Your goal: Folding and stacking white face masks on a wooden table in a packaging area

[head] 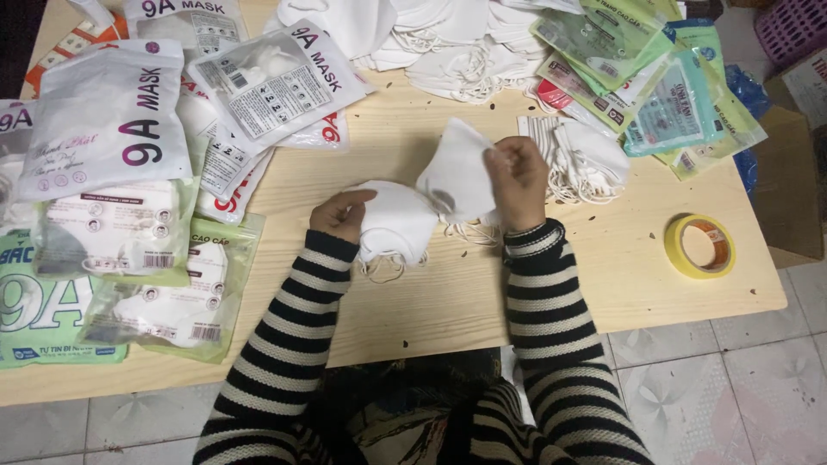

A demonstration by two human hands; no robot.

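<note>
The right hand (pixel 515 179) is pinching its fingers together on the upper edge of a single white folded face mask (pixel 457 176), lifting it upright above the table. The left hand (pixel 338 215) is curling its fingers down onto a small stack of white masks (pixel 396 224), pressing on its left side; elastic ear loops are trailing out beneath the stack toward the table's near edge. Both sleeves are striped black and white.

The lifted mask is looking clean and flat-folded, with a pointed top corner and a faint grey patch low on its face, and it is hanging just above and touching the right side of the stack.

As a judgement on progress: the work is sitting in mid-course. Filled packets (pixel 103 120), white and green, are already lying in overlapping piles on the left of the wooden table (pixel 448 301), while a large loose heap of unpacked masks (pixel 448 43) is waiting at the far edge, with empty green and teal pouches (pixel 663 95) beside it. A smaller bundle of masks (pixel 581 159) is lying just right of the right hand, and a yellow tape roll (pixel 699 245) is resting well apart near the right edge.
</note>
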